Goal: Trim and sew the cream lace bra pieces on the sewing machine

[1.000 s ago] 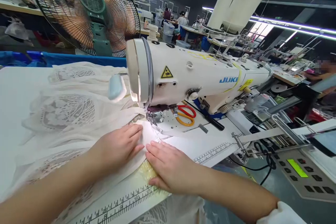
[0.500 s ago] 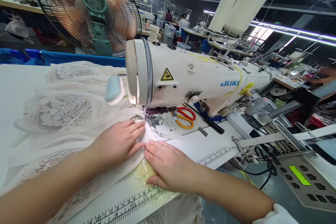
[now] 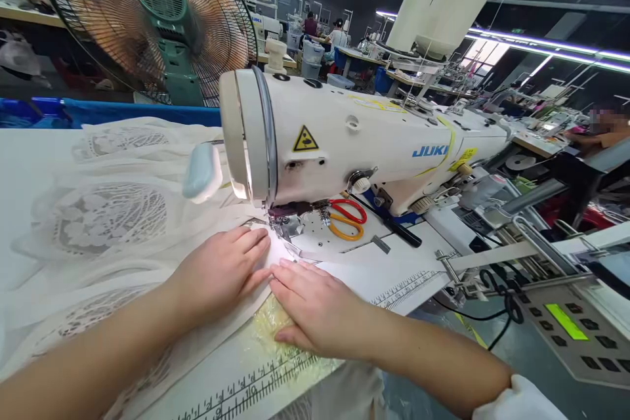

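My left hand point(image 3: 224, 270) lies flat on white fabric point(image 3: 98, 213) with lace panels, its fingertips close to the needle area of a white sewing machine point(image 3: 339, 134). Beside it, my right hand point(image 3: 319, 305) rests with fingers extended on the fabric's edge, just in front of the presser foot point(image 3: 283, 226). The two hands nearly touch at thumb and fingertips. Under the right palm is a yellowish, shiny taped patch point(image 3: 270, 328) on the table. The fabric spreads away to the left in folds.
Scissors with red and orange handles point(image 3: 347, 220) lie on the machine bed, near a black-handled tool point(image 3: 403, 234). Ruler markings point(image 3: 251, 390) run along the table edge. A large fan point(image 3: 162, 20) stands behind; a control panel point(image 3: 566, 328) is at right. Other people sit far back.
The view has shifted slightly, so the machine and fan appear a little further left. Both hands keep nearly the same position on the fabric.
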The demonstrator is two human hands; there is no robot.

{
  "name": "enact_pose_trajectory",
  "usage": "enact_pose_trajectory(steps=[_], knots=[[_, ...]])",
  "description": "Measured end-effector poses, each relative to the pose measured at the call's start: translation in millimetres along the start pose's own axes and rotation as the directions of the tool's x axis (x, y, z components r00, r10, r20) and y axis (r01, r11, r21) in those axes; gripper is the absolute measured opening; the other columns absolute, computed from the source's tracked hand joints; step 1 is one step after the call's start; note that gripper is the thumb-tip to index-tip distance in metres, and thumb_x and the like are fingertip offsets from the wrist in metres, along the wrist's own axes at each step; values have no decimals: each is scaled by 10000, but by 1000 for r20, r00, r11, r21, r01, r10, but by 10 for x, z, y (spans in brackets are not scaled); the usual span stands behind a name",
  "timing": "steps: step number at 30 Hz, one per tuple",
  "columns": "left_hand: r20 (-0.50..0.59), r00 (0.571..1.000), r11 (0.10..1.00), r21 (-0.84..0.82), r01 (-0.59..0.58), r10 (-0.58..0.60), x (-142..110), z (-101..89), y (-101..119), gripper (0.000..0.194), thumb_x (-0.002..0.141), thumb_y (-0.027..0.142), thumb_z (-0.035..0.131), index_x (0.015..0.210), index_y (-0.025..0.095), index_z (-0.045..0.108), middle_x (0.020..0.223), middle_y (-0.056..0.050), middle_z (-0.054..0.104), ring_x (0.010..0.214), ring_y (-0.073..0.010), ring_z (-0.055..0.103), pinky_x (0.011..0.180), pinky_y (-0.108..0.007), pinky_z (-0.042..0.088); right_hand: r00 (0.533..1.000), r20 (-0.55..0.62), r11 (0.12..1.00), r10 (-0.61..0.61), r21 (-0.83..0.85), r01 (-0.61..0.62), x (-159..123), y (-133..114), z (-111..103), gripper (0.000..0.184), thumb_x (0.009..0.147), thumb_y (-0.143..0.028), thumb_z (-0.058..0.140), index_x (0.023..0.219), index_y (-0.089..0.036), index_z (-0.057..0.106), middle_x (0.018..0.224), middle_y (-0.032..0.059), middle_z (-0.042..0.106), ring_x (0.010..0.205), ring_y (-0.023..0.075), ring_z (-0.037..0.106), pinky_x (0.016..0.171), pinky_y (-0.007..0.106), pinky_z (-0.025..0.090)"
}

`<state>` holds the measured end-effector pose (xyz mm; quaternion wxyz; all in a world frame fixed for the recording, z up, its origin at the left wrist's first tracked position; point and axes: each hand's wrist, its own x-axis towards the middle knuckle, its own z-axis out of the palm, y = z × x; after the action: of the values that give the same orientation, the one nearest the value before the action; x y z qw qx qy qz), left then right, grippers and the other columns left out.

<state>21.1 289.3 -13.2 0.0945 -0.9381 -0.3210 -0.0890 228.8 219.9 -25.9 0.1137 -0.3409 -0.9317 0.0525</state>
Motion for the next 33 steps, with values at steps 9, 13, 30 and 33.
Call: enact_pose_trajectory(steps=[9,13,30,33], knots=[[63,998,1000,-25,13,-11,25,-20,-18,568,943,426,221,1090,85,650,1118,-179,664,1005,-310,609,780,-442,533,1000,-23,1000,11,2,-11,1,8,13,625,887,-498,521,1310,-41,461,1388,186,483,1352,259,366,1137,396,304],[79,997,999,-36,20,-17,33,-15,-59,548,935,434,246,1134,109,640,1154,-163,657,1030,-292,604,809,-423,526,1000,-2,1000,21,12,-21,16,12,4,617,896,-487,509,1323,-46,450,1414,196,452,1370,257,340,1138,407,301],[-72,961,956,-104,-275,268,-21,-129,-100,326,897,369,447,1039,173,666,989,-82,707,934,-239,620,792,-382,491,992,-58,993,115,-29,-116,102,15,-58,599,871,-478,563,1243,-10,520,1355,207,513,1315,279,422,1042,372,411],[-108,946,950,-31,-311,306,-123,-89,-12,320,924,219,393,1129,160,631,1059,-77,705,961,-216,626,821,-363,473,991,-60,992,120,-35,-122,101,21,-56,584,862,-462,584,1234,-15,526,1347,210,519,1304,279,432,1018,378,427]])
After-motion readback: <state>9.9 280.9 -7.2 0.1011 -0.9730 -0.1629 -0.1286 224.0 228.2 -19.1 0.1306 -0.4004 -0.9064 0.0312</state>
